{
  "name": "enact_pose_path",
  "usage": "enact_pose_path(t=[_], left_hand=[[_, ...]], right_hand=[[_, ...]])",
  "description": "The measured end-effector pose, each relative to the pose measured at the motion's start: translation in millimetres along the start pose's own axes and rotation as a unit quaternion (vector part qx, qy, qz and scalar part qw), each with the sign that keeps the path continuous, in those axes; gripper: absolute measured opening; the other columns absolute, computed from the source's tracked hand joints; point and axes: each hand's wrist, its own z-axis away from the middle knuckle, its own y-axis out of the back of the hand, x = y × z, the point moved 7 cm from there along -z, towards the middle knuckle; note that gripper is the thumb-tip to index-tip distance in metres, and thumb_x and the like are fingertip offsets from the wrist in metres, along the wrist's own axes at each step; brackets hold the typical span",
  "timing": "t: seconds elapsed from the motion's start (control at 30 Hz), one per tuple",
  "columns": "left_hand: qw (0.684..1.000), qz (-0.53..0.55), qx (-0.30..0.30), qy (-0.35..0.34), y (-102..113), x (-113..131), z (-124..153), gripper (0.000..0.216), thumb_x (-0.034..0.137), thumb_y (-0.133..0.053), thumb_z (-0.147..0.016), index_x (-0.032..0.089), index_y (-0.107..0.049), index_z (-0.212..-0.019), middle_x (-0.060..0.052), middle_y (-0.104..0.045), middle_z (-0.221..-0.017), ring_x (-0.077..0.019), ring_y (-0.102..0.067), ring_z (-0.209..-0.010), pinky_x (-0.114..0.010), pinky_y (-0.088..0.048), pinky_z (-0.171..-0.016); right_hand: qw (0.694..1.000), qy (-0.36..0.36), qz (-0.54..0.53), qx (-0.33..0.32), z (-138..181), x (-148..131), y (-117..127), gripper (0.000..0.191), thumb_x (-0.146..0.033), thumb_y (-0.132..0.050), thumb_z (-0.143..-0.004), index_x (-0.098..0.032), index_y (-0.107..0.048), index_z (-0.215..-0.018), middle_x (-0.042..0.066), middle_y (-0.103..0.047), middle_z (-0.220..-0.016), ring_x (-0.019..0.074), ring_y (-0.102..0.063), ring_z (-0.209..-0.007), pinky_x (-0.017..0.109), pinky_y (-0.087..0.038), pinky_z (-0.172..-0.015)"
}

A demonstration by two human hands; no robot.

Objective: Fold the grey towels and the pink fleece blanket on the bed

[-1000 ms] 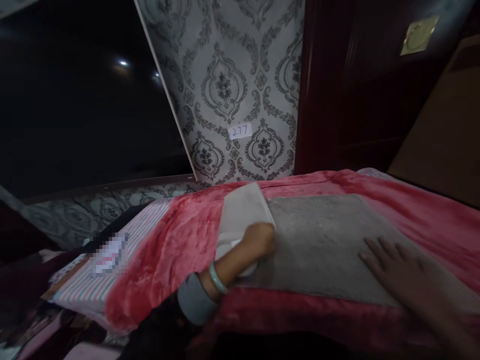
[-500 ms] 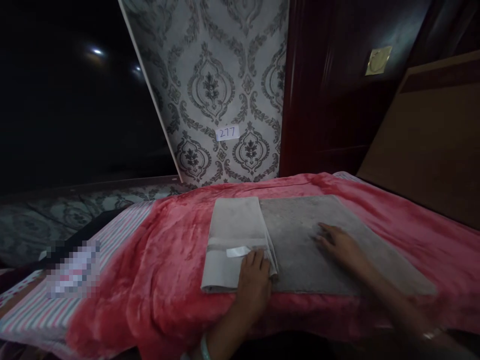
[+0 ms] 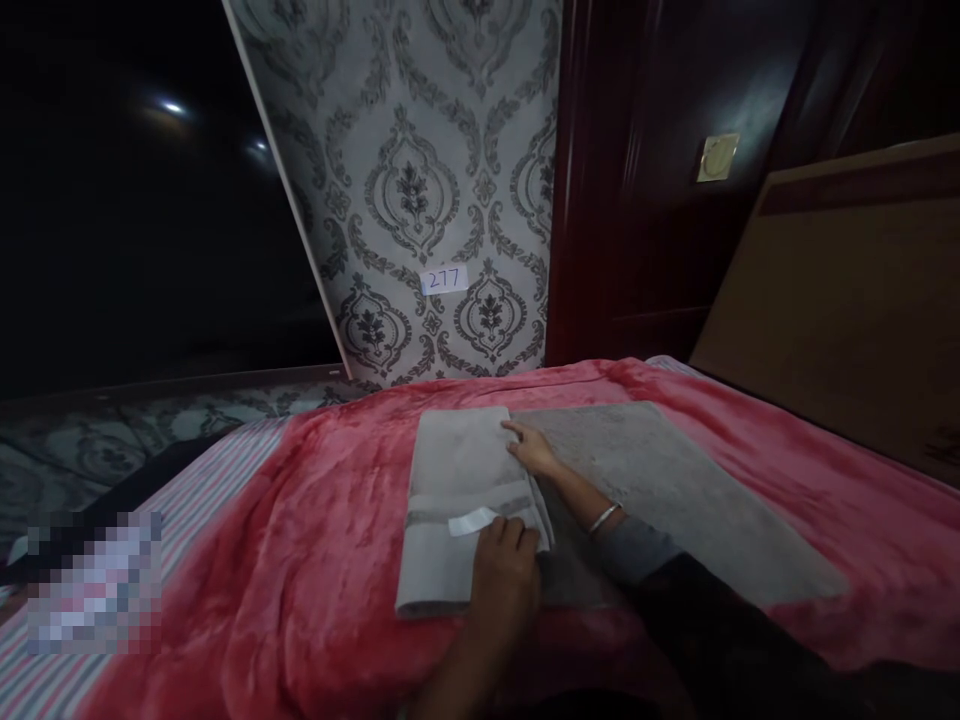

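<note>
Pressing one grey towel point(image 3: 660, 480) on one red blanket point(image 3: 315, 560): left hand point(image 3: 504, 570), right hand point(image 3: 534, 452), both flat, unclenched.

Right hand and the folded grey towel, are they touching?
Touching: the head view shows the right hand lying on the grey towel at its folded edge.

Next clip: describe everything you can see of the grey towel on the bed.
The grey towel is plush-looking cloth, lying flat on the red blanket. Its left part is folded over in layers, paler side up, with a woven band and a white tag near the front. The rest lies spread out to the right. The left hand presses the fold's near edge; the right hand touches its far edge.
</note>
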Motion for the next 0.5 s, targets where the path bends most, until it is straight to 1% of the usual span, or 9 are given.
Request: enact_pose_path(t=[0.07,0.1,0.17,0.2,0.27,0.33,0.37,0.43,0.5], left_hand=[[1.0,0.012,0.017,-0.013,2.8,11.1,-7.1,0.034,0.001,-0.051,-0.08,0.02,-0.066,-0.104,-0.007,-0.066,-0.105,-0.0246,-0.058,-0.096,-0.042,-0.053,-0.086],[0.999,0.015,0.019,-0.023,0.7,17.9,-10.3,0.033,0.001,-0.051,-0.08,0.02,-0.066,-0.104,-0.007,-0.066,-0.105,-0.0242,-0.058,-0.096,-0.041,-0.053,-0.086],[0.999,0.009,0.009,-0.044,-10.3,31.7,-14.5,0.026,0.003,-0.052,-0.083,0.019,-0.066,-0.098,-0.007,-0.065,-0.098,-0.0236,-0.058,-0.093,-0.04,-0.053,-0.083],[0.999,-0.001,0.004,-0.051,-17.3,37.3,-15.2,0.021,0.004,-0.053,-0.084,0.018,-0.066,-0.093,-0.007,-0.065,-0.094,-0.0237,-0.058,-0.091,-0.04,-0.053,-0.081],[0.998,-0.021,0.002,-0.06,-29.4,44.8,-13.9,0.012,0.008,-0.057,-0.086,0.017,-0.065,-0.087,-0.007,-0.063,-0.09,-0.0243,-0.058,-0.089,-0.041,-0.052,-0.079],[0.998,-0.027,0.01,-0.061,-35.1,47.2,-10.4,0.007,0.011,-0.061,-0.086,0.017,-0.064,-0.088,-0.007,-0.063,-0.093,-0.0248,-0.057,-0.091,-0.041,-0.052,-0.08],[0.998,-0.023,0.011,-0.061,-35.7,47.3,-8.5,0.007,0.012,-0.063,-0.085,0.017,-0.064,-0.09,-0.007,-0.063,-0.095,-0.0249,-0.056,-0.093,-0.041,-0.052,-0.081],[0.998,-0.01,0.013,-0.062,-33.9,46.3,-5.2,0.013,0.012,-0.065,-0.082,0.017,-0.064,-0.094,-0.006,-0.063,-0.099,-0.025,-0.055,-0.095,-0.041,-0.052,-0.083],[0.998,-0.003,0.016,-0.068,-30.5,45.9,-3.2,0.017,0.012,-0.066,-0.081,0.017,-0.064,-0.098,-0.006,-0.063,-0.101,-0.0252,-0.055,-0.097,-0.042,-0.051,-0.086]], right_hand=[[0.999,0.023,0.012,0.026,-0.3,4.0,13.0,0.064,-0.005,-0.052,-0.076,-0.017,-0.062,-0.139,0.006,-0.067,-0.131,0.0214,-0.063,-0.117,0.032,-0.048,-0.105],[0.998,0.031,0.02,0.04,0.8,8.9,20.7,0.066,-0.005,-0.051,-0.075,-0.018,-0.062,-0.139,0.006,-0.067,-0.132,0.0216,-0.061,-0.12,0.032,-0.047,-0.106],[0.997,0.036,0.038,0.064,5.3,23.3,34.2,0.068,-0.005,-0.051,-0.072,-0.018,-0.063,-0.138,0.006,-0.067,-0.132,0.0223,-0.061,-0.12,0.033,-0.045,-0.108],[0.996,0.035,0.047,0.071,8.3,32.1,38.9,0.067,-0.006,-0.051,-0.071,-0.018,-0.064,-0.136,0.007,-0.068,-0.128,0.0229,-0.062,-0.117,0.034,-0.046,-0.106],[0.995,0.03,0.061,0.077,14.7,49.2,43.5,0.063,-0.009,-0.053,-0.071,-0.016,-0.067,-0.132,0.008,-0.073,-0.111,0.0235,-0.066,-0.1,0.037,-0.051,-0.096],[0.994,0.03,0.068,0.08,19.9,61.7,43.4,0.059,-0.014,-0.054,-0.074,-0.015,-0.067,-0.131,0.006,-0.073,-0.094,0.0223,-0.066,-0.084,0.036,-0.054,-0.085],[0.994,0.034,0.068,0.082,21.7,65.6,42.5,0.058,-0.017,-0.054,-0.075,-0.015,-0.067,-0.132,0.005,-0.072,-0.088,0.0217,-0.064,-0.08,0.035,-0.054,-0.081],[0.993,0.046,0.062,0.084,23.7,69.3,40.3,0.058,-0.021,-0.054,-0.078,-0.015,-0.065,-0.134,0.004,-0.07,-0.086,0.0207,-0.063,-0.077,0.033,-0.053,-0.078],[0.993,0.059,0.052,0.084,24.3,69.7,38.8,0.057,-0.024,-0.054,-0.079,-0.016,-0.065,-0.135,0.004,-0.07,-0.089,0.02,-0.062,-0.078,0.032,-0.052,-0.078]])
